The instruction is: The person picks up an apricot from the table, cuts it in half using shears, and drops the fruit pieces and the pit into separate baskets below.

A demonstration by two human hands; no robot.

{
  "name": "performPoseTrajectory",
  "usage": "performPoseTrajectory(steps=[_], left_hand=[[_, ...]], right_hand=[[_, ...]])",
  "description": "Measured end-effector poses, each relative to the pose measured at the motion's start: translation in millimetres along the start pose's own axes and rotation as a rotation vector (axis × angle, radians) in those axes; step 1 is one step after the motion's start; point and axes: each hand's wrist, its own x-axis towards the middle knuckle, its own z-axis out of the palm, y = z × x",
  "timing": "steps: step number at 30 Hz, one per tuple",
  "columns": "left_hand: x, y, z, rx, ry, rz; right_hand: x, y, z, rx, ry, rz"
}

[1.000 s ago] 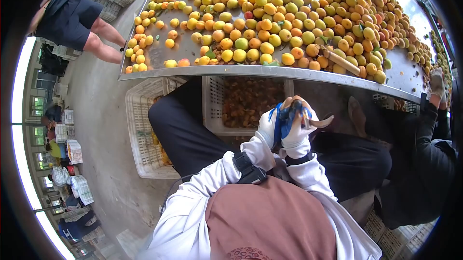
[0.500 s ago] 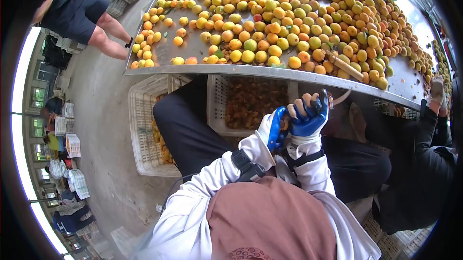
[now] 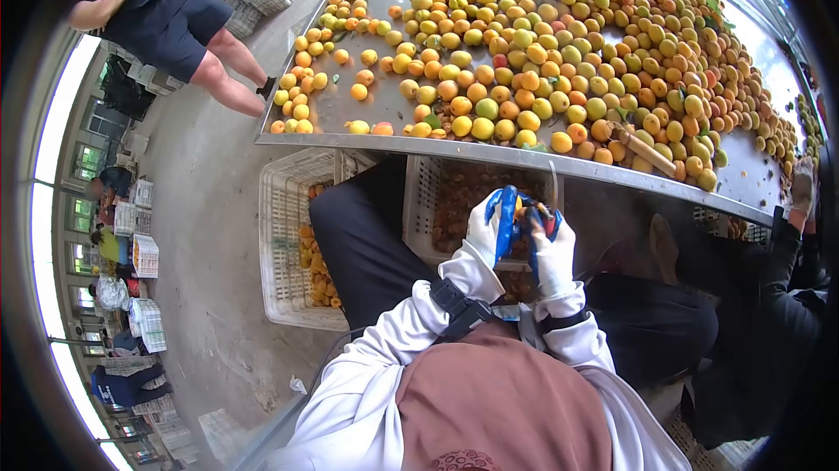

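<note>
Both my hands wear white gloves with blue palms and are close together over a white crate (image 3: 424, 200) of brownish fruit pieces. My left hand (image 3: 496, 225) is closed around a yellow-orange fruit (image 3: 521, 208), of which only a small part shows. Against that fruit, my right hand (image 3: 551, 244) holds a small tool with a thin curved end (image 3: 553, 181) pointing up toward the table edge. Many yellow-orange fruits (image 3: 487, 108) lie on the metal table (image 3: 437, 146) beyond my hands.
A white crate (image 3: 278, 252) with yellow fruit stands left of my leg. A wooden stick (image 3: 642, 149) lies among the fruits near the table edge. A person in shorts (image 3: 175, 21) stands at upper left. A co-worker's gloved hand (image 3: 802, 184) is at far right.
My hands have come slightly apart and turned, so a bit of yellow fruit now shows between them. The tool's curved end points more upward. The whole view has shifted slightly.
</note>
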Motion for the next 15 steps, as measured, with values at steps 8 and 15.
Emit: performPoseTrajectory(steps=[8,15], left_hand=[[-3.9,11.8,-7.9,-0.209,-0.061,-0.326],[8.6,-16.1,-8.8,0.071,0.029,0.239]], right_hand=[[4.3,-3.5,-3.9,-0.189,0.027,-0.093],[0.0,1.6,-6.3,-0.228,-0.127,-0.003]])
